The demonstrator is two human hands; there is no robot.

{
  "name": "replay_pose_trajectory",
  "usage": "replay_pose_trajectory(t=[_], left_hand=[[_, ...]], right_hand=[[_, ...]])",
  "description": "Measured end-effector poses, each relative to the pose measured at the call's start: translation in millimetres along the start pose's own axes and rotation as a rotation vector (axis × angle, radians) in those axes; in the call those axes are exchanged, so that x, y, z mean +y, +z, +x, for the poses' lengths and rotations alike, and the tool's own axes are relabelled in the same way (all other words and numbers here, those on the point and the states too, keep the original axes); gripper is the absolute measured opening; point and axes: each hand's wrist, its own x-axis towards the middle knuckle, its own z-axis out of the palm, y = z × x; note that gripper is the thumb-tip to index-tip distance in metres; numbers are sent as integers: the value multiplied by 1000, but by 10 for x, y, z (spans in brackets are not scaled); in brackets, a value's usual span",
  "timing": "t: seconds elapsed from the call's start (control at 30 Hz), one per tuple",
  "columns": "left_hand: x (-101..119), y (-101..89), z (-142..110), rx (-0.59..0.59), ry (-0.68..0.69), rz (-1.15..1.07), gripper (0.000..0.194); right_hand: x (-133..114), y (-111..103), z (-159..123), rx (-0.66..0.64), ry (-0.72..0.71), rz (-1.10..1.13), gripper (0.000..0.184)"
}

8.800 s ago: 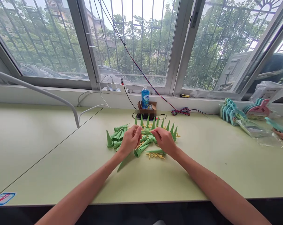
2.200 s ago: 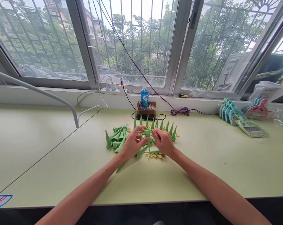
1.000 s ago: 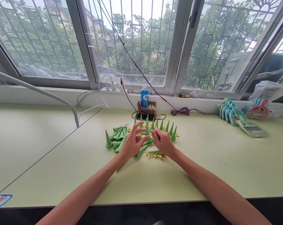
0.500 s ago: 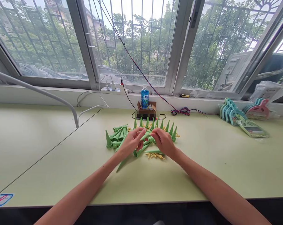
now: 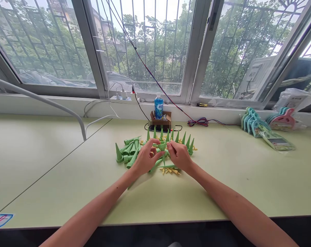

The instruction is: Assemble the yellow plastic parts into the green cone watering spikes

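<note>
My left hand (image 5: 146, 157) is closed on a green plastic spike (image 5: 162, 147), its wide open end up and its point downward. Close to the rim on the right, my right hand (image 5: 180, 155) is pinched; whatever is between its fingertips is too small to make out. More green spikes (image 5: 131, 150) lie heaped left of my hands, and one spike (image 5: 118, 155) stands upright at the heap's edge. Behind my hands runs a row of upright green spikes (image 5: 187, 141) with small yellow pieces among them. Several yellow nozzle-like pieces (image 5: 170, 170) lie nearer to me, beside a lying spike.
A blue bottle (image 5: 159, 108) stands at a small cardboard box (image 5: 167, 116) by the window. Coiled cable (image 5: 198, 121) and packaged plastic clips (image 5: 253, 121) are at the back right. A grey tube (image 5: 68, 109) arches over the table's left side.
The spike in my left hand has turned from lying aslant to point down, open end up. My right hand has come off it and sits slightly right.
</note>
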Motion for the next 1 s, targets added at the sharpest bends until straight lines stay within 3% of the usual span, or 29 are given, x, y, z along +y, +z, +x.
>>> replay_pose_trajectory(t=[0.23, 0.37, 0.53, 0.67, 0.8, 1.0], left_hand=[[-15, -20, 43, 47, -84, -267, 33], [13, -57, 65, -98, -251, -466, 38], [64, -54, 59, -263, -418, -647, 52], [92, -57, 53, -299, -400, -685, 50], [83, -80, 40, -256, -356, -587, 49], [14, -43, -10, -49, -63, -149, 56]], right_hand=[[-25, -31, -7, 110, 32, 11, 32], [-37, -50, -13, 133, -11, 35, 27], [-25, -40, -22, 66, -117, 52, 24], [-28, -41, -15, 16, -159, 68, 25], [-30, -45, -5, -2, -123, 64, 29], [12, -9, -5, -16, -37, -13, 38]])
